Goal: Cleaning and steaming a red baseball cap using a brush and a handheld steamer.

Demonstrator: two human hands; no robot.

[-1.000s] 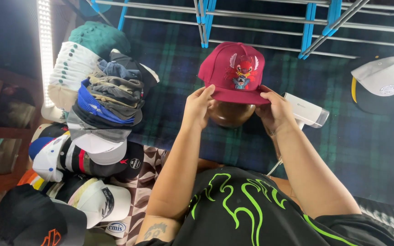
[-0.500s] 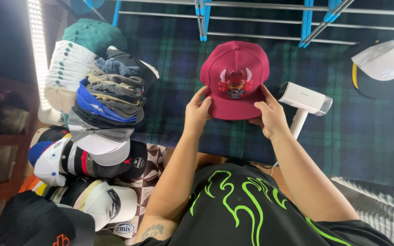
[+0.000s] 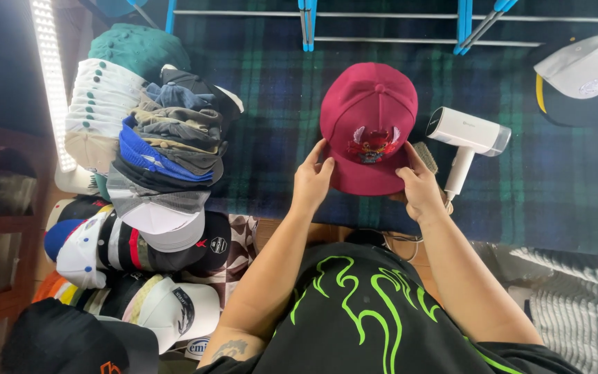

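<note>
Fingers of both hands pinch the flat brim of the maroon cap [image 3: 368, 118], thumbs on top and the rest tucked under: the left hand [image 3: 313, 181] grips the brim at about 8 o'clock of the cap, the right hand [image 3: 420, 185] at about 4 o'clock. The cap sits crown-up near the middle of the dark plaid cloth [image 3: 264, 104], its embroidered front facing the person, so it appears placed but not let go. A white handheld steamer [image 3: 466, 135] lies just beside it at 3 o'clock, untouched, with a small brush [image 3: 425, 156] touching the right fingers. At 9 o'clock a tall stack of caps [image 3: 150, 149] leans, well apart. A white cap [image 3: 579, 66] lies at 2 o'clock.
</note>
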